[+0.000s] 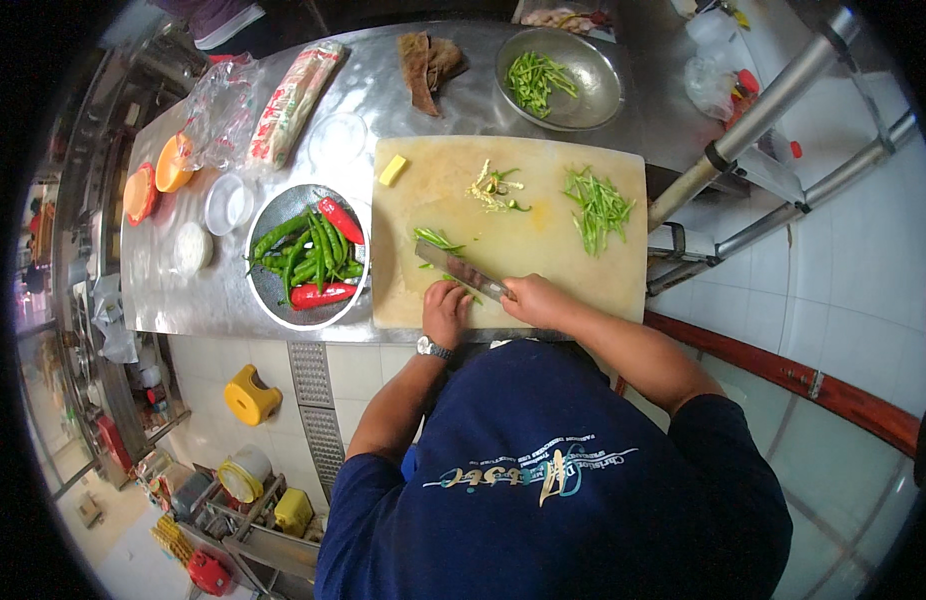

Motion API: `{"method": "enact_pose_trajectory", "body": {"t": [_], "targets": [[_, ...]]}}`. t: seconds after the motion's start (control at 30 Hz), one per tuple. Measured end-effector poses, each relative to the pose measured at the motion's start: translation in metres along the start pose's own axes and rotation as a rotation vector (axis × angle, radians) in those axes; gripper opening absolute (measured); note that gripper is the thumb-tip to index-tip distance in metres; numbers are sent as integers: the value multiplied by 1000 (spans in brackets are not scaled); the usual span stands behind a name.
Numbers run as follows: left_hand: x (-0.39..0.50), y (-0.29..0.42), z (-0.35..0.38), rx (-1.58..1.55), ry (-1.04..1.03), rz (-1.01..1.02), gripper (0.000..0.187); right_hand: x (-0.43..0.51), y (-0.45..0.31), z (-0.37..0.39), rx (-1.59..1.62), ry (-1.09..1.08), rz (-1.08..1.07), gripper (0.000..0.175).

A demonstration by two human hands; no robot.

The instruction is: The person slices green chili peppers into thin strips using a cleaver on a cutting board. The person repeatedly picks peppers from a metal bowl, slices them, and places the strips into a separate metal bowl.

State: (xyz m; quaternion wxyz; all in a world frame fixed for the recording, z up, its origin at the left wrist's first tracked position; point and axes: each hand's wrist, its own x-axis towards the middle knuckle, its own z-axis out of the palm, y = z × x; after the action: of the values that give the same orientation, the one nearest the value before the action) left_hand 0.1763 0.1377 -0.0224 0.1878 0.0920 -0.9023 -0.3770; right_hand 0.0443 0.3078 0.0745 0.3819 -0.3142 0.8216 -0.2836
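My right hand [539, 300] is closed around the handle of a cleaver [463, 271], its blade pointing left over the cutting board [508, 300]. My left hand [446, 309], with a wristwatch, rests with bent fingers at the board's near edge, beside a green pepper piece partly hidden by the blade and fingers. Green pepper strips [439, 240] lie just beyond the blade. A pile of shredded green pepper [598, 208] is at the board's right, pepper cores with seeds [495, 186] at its middle, and a yellow block [392, 170] at its upper left.
A mesh colander [259, 300] of green and red peppers stands left of the board. A metal bowl [602, 82] with pepper strips and a brown cloth [428, 67] lie beyond. Farther left are a noodle-like package [294, 105] and plastic containers [229, 204]. A metal ladder [770, 97] stands right.
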Motion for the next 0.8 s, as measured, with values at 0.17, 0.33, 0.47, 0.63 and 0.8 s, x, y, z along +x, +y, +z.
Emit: {"method": "enact_pose_trajectory", "body": {"t": [0.17, 0.33, 0.47, 0.63, 0.8], "targets": [[-1, 1, -3, 3, -12, 5, 19, -14, 1, 11, -61, 14, 71, 24], [-3, -2, -2, -10, -5, 11, 18, -18, 1, 15, -83, 15, 77, 24], [-3, -2, -2, 5, -2, 2, 17, -20, 7, 17, -82, 28, 25, 24], [-5, -1, 1, 17, 8, -20, 16, -23, 12, 19, -139, 49, -21, 24], [-4, 0, 0, 12, 2, -9, 16, -17, 15, 16, -192, 12, -73, 24]]}}
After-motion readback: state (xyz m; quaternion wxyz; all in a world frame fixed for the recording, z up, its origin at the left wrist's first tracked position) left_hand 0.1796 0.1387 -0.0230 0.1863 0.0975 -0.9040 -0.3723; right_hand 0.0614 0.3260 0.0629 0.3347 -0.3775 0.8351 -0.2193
